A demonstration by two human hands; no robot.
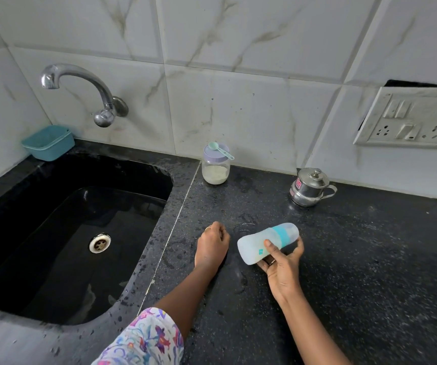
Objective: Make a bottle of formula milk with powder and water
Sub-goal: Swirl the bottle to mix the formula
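My right hand [283, 262] grips a baby bottle [258, 243] with a teal collar and clear cap, tilted almost flat just above the black counter, cap end pointing up-right. My left hand [212, 245] rests on the counter to the left of the bottle with its fingers curled under and nothing in it. At the back, by the wall, stands a clear jar of white powder [216, 169] with a lilac lid; a teal scoop [220, 149] lies on that lid. A small steel lidded pot [310, 187] with a handle stands to the right.
A black sink [61, 241] with a drain fills the left side, under a chrome tap [80, 88]. A teal tub [47, 142] sits in the back-left corner. A socket plate [409, 119] hangs on the tiled wall at right. The counter [357, 259] is wet and speckled.
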